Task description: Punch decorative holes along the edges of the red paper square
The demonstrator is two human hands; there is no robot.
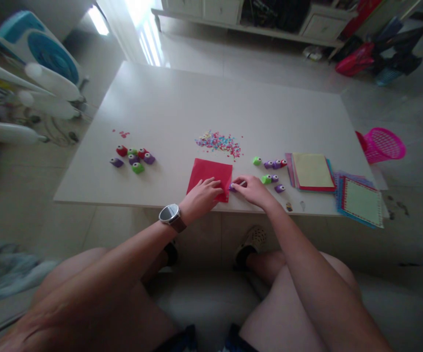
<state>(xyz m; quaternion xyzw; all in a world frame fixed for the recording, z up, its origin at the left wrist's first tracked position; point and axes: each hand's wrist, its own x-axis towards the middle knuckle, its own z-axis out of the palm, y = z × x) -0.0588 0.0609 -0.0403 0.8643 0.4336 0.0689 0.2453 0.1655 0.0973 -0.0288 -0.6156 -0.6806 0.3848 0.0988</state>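
Observation:
A square sheet of red paper (210, 172) lies near the front edge of the white table. My left hand (204, 193), with a watch at the wrist, rests flat on the sheet with its fingers spread. At the sheet's lower right edge, my right hand (251, 189) is closed around a small purple craft punch (232, 187), which my fingers partly hide. A few small marks or holes show along the paper's right edge. Just beyond the sheet is a heap of colourful punched paper bits (220, 142).
Several red, green and purple craft punches stand at the left (133, 159) and right (272, 164). Stacks of coloured paper (313, 171) and bordered sheets (362, 200) lie at the right end. A pink basket (384, 144) stands past the table.

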